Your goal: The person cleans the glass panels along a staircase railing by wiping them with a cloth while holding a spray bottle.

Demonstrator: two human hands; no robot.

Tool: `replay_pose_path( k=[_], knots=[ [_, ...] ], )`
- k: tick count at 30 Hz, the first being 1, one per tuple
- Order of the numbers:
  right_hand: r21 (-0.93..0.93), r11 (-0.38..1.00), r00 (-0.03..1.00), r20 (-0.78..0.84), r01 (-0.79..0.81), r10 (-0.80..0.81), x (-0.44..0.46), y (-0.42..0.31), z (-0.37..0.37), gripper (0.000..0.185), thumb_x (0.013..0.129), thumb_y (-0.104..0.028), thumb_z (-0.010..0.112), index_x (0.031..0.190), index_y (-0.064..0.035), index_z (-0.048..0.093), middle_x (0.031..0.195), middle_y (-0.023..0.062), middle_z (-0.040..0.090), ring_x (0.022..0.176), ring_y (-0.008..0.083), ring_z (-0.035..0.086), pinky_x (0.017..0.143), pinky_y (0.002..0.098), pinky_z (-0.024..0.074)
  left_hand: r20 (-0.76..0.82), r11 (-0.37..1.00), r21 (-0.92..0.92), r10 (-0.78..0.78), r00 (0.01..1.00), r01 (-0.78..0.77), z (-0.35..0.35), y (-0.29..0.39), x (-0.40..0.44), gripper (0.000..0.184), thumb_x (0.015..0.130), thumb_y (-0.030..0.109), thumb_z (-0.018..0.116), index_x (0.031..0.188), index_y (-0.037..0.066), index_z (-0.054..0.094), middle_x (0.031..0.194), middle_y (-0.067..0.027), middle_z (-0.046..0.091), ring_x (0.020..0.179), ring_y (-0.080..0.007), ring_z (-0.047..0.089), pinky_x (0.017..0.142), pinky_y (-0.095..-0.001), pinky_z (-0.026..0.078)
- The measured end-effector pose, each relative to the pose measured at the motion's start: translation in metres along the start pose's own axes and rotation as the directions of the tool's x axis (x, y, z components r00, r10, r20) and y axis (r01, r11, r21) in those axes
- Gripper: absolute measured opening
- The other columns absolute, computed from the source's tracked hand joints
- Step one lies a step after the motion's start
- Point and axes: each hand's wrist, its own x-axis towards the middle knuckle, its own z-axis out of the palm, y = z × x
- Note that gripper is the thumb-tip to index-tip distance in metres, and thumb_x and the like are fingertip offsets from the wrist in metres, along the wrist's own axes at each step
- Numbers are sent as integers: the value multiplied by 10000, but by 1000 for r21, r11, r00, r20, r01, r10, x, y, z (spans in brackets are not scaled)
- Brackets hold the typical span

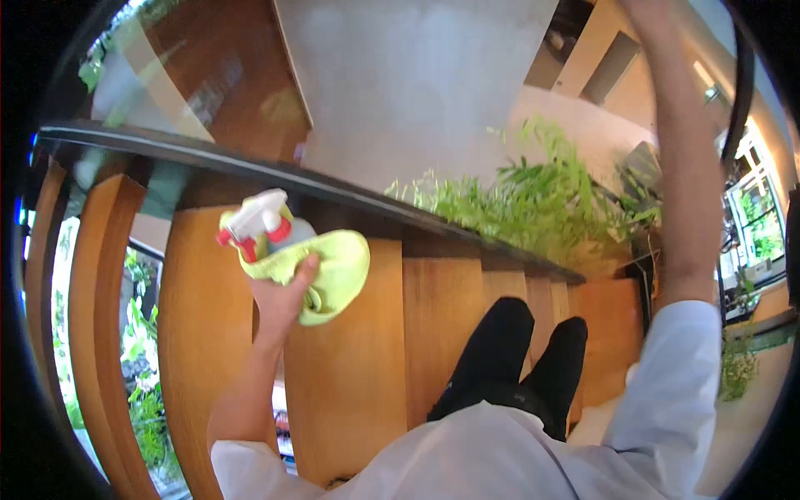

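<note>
My left hand (282,298) is closed around a yellow-green cloth (343,265) and a spray bottle, above the wooden stair treads. The bottle's white and red trigger head (260,215) sticks out over the cloth, and part of its grey body shows beside it. The cloth hides much of the bottle. On the right, my right forearm (687,183) reaches up to the top edge of the view, where the hand itself is cut off. What the right hand touches cannot be seen.
Open wooden treads (342,383) run across the view, with gaps between them at the left. A dark stringer (292,177) borders their far side. Beyond it stand leafy green plants (533,196) and a pale grey surface (417,75). My black-trousered legs (492,350) are over the stairs.
</note>
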Motion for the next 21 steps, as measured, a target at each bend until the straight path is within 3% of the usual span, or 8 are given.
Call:
replay_pose_path(
  k=[3,5,8,14,16,17,18,21],
  knots=[
    [193,980,949,314,-47,-16,-149,-126,-17,284,866,-232,614,1133,-150,672,1087,74,626,1009,257,595,877,363,495,-40,996,-46,73,997,-75,7,-1,-2,557,825,122,842,1275,4,537,1122,-86,654,995,-175,661,879,-335,550],
    [412,909,817,546,-69,-186,-259,-200,-37,220,808,-196,643,1008,-204,733,925,15,674,845,215,658,751,329,563,-44,997,-40,61,997,-63,11,4,-7,567,822,122,843,1281,5,530,1125,-86,650,989,-175,661,874,-334,550],
    [598,790,749,583,-132,-315,-381,-254,-49,315,837,-182,614,1121,-253,733,1060,-9,706,984,181,666,834,318,565,-21,998,-28,47,999,-48,2,5,-5,611,812,118,847,1307,8,505,1135,-88,640,980,-175,658,860,-331,550],
    [603,788,785,426,125,-451,-324,-171,-48,328,832,-188,617,1134,-255,725,1127,-21,700,1067,156,658,870,329,563,-43,1000,-7,11,999,-11,1,-5,-6,659,804,115,854,1336,-4,483,1149,-107,649,1017,-189,665,878,-342,556],
    [448,860,843,339,245,-417,-293,-95,-50,257,766,-155,661,1012,-159,731,999,22,704,920,191,680,744,382,558,-19,1000,1,14,1000,-14,-2,-6,-8,659,805,111,852,1337,-5,481,1153,-112,650,1013,-191,667,877,-342,556],
    [62,916,656,679,396,-329,-279,-57,-67,194,752,-154,660,937,-109,701,867,70,655,792,247,656,653,421,544,-10,1000,27,-10,1000,11,-7,-10,-8,650,805,113,852,1331,-5,488,1152,-113,652,1008,-192,669,876,-342,557],
    [-10,945,710,662,328,-239,-249,-11,-68,224,780,-171,652,988,-94,686,917,91,645,836,270,642,696,423,529,-5,998,50,-28,1000,28,-9,-14,-6,641,806,114,852,1324,-5,495,1152,-113,655,1003,-193,671,875,-342,557],
    [-7,975,954,209,223,-217,-160,101,-86,327,863,-219,627,1141,-48,641,1065,154,615,966,339,600,825,429,486,49,993,116,9,999,-14,-15,-18,-10,611,799,127,861,1293,-10,527,1137,-105,666,991,-194,675,866,-337,559]
  ],
)
